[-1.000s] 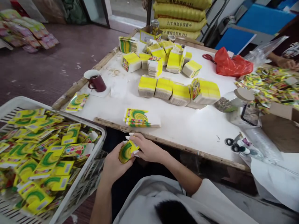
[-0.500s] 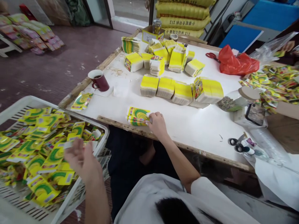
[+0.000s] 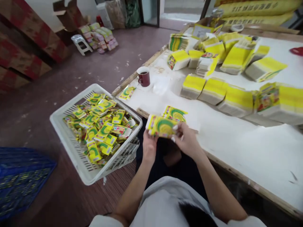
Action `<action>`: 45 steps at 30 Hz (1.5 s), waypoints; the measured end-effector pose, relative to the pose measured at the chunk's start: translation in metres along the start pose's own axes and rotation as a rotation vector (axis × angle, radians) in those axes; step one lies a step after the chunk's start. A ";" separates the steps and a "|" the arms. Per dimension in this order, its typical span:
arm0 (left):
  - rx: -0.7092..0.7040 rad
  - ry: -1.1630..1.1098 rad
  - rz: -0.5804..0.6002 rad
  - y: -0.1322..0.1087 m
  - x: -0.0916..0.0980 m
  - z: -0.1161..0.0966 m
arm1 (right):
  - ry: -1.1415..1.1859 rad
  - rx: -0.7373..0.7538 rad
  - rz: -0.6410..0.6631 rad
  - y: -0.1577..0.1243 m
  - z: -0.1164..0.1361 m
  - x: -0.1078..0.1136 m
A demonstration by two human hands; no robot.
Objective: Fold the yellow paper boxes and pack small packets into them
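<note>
A pale short-sleeved top [image 3: 163, 201] tops dark trousers [image 3: 186, 171].

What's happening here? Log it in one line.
left hand: holding yellow packaging | right hand: on its other end | white basket: beside table

The packets [image 3: 163, 126] look on my screen like smooth printed paper, faintly shiny; I see hard plastic in the basket [image 3: 81, 170], glossy glaze on the mug [image 3: 145, 79], rough wood edging the smooth-topped table [image 3: 236, 138], matt cloth in the shirt [image 3: 165, 201].

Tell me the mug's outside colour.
The mug is maroon outside, best seen in the head view.
</note>
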State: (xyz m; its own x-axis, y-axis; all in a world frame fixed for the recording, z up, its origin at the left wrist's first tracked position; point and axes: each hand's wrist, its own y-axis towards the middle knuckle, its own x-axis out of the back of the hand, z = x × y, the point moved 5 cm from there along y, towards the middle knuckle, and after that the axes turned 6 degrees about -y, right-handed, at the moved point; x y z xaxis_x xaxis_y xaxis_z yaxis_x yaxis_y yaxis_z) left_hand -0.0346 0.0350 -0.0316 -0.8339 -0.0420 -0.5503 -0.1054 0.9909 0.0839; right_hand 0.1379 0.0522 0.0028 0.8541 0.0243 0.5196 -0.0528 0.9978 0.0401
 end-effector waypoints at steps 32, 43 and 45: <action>0.256 0.918 0.576 -0.002 -0.016 -0.030 | -0.344 0.562 -0.162 -0.042 0.027 0.002; 0.059 1.050 0.418 -0.017 -0.021 -0.005 | 0.484 -0.131 -0.030 -0.038 0.000 -0.035; -0.007 1.040 0.478 -0.022 -0.025 -0.001 | 0.501 -0.178 -0.014 -0.036 -0.001 -0.038</action>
State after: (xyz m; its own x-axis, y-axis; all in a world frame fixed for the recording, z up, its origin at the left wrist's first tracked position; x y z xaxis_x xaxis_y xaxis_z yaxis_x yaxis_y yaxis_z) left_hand -0.0119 0.0136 -0.0184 -0.8333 0.2503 0.4929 0.3429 0.9334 0.1059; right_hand 0.1083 0.0156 -0.0194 0.9989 -0.0065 0.0467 0.0123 0.9922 -0.1243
